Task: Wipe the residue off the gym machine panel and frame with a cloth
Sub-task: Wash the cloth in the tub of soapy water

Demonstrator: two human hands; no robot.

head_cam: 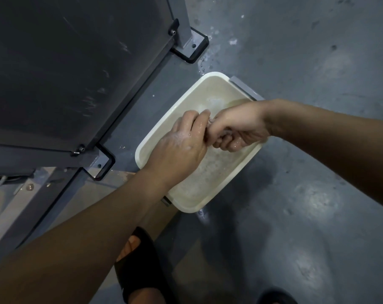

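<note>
A small wet cloth is squeezed between both my hands over a white rectangular tub of soapy water on the floor. My left hand grips one end, and my right hand is curled tightly round the other end. Most of the cloth is hidden inside the two fists. Both hands are wet and soapy. The dark gym machine panel fills the upper left, streaked with pale residue, and its grey frame runs along its edge.
Two black-edged frame feet are bolted to the grey floor beside the tub. Water drops and foam specks lie on the floor near the far foot. My foot in a black sandal stands below the tub.
</note>
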